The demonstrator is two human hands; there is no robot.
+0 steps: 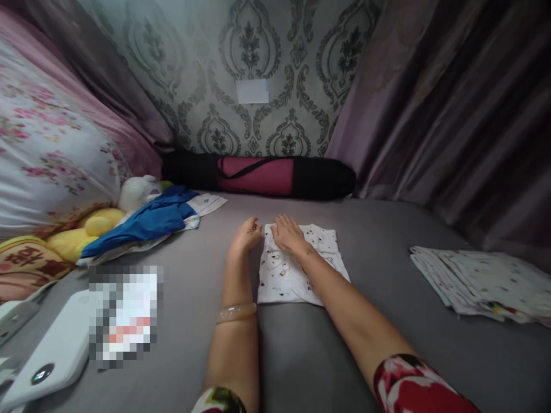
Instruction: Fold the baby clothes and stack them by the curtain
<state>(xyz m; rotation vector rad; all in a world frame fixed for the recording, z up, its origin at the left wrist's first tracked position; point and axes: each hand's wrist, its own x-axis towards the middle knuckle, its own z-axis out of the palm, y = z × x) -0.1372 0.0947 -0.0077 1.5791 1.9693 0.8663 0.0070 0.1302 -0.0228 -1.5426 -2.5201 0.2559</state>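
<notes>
A white garment with small dark prints lies folded into a flat, roughly square shape on the grey bed sheet. Across its upper left part my right hand rests flat, fingers stretched out and palm down. Just off the garment's left edge is my left hand, its fingers loosely apart and nothing visible in them. A pale bangle circles my left forearm. My right forearm covers some of the garment's right side.
Folded printed clothes are stacked at right. A blue garment lies by plush toys at left, with a white power bank nearer me. Along the patterned wall lies a long black and pink bag.
</notes>
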